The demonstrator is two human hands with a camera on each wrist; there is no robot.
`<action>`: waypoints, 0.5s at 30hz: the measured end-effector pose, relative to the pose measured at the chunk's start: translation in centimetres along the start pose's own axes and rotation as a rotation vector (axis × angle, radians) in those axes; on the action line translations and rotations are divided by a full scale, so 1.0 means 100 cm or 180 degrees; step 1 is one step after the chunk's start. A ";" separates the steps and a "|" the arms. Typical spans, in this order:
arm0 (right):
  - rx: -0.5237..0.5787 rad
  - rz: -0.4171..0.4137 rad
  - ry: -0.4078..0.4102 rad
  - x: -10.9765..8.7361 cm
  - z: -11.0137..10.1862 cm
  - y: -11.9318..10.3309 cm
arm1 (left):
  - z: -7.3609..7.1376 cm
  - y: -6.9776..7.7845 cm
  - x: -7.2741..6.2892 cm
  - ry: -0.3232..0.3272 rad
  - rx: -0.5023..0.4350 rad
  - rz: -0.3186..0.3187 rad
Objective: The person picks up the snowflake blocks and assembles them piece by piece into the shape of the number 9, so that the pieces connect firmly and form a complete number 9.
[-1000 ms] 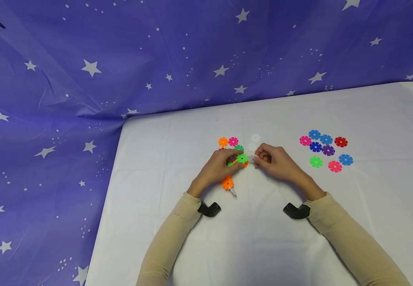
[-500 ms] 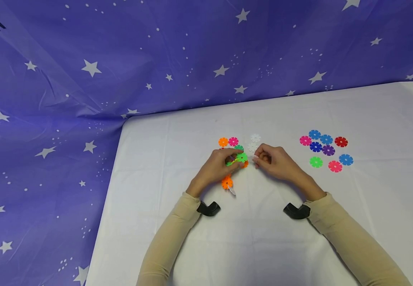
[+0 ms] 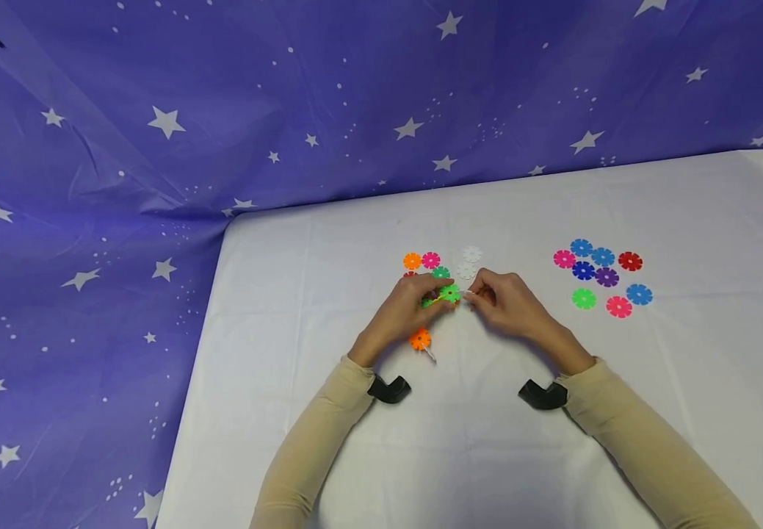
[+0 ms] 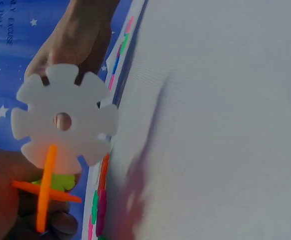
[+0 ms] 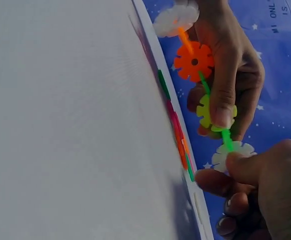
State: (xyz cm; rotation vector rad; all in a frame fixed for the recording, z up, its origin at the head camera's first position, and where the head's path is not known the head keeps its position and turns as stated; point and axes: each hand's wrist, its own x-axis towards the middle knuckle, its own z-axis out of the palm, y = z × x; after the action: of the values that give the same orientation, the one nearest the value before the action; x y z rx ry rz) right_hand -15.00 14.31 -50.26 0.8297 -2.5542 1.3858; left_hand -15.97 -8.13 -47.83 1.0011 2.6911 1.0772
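My left hand (image 3: 407, 308) holds a chain of interlocking snowflake discs, gripping it at a yellow disc (image 5: 204, 112). An orange disc (image 3: 420, 339) hangs below that hand, and a white disc (image 4: 80, 125) forms the chain's lower end. At the upper end, a bright green disc (image 3: 450, 292) sticks out past the left fingertips. My right hand (image 3: 510, 305) pinches another white disc (image 5: 219, 160) between thumb and fingers. Its edge meets the green disc; how deep the slots engage is hard to tell.
Behind my left hand lie several loose discs, including an orange disc (image 3: 412, 261) and a pink disc (image 3: 430, 260). White discs (image 3: 471, 254) lie just behind the hands. Toward the right of the white-covered table (image 3: 487, 455) is a spread of blue, purple, red, pink and green discs (image 3: 584, 299).
The right hand has moved slightly left with its white disc, closing the small gap to the green disc. The left hand keeps its hold and has barely shifted.
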 end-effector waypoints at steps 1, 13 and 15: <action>0.0009 -0.0010 0.0014 0.000 0.000 0.000 | 0.000 0.001 0.000 0.0013 0.0024 0.0036; -0.0409 0.0314 -0.0352 0.002 -0.008 0.010 | -0.006 -0.008 -0.002 -0.0399 -0.0149 -0.0353; -0.0620 0.0304 -0.0325 0.002 -0.009 0.012 | -0.007 -0.009 -0.002 -0.0488 -0.0118 -0.0295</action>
State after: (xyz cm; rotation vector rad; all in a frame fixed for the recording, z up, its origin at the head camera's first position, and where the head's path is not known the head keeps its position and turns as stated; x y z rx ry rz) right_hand -15.90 15.44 -50.54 0.7732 -2.7846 1.1204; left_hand -16.50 -9.19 -47.90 0.9039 2.5588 0.9868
